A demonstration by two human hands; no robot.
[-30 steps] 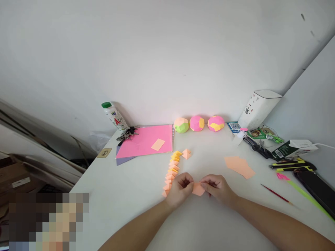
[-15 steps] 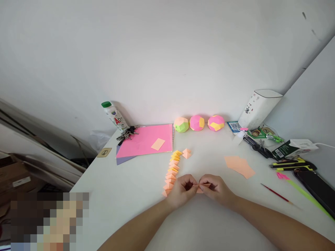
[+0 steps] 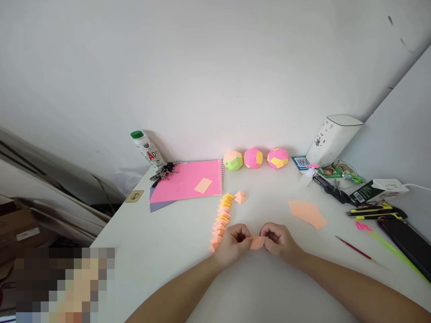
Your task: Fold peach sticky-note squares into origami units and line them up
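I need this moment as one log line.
left hand: pinches orange paper piece | right hand: pinches same piece | beside left hand: row of folded units

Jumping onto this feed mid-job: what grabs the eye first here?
Low in the middle of the view, the left hand and right hand pinch a small folded orange paper between them. Just left of them, a row of folded orange and yellow pieces runs back toward a pink sheet. Three bright paper balls sit in a line at the far back.
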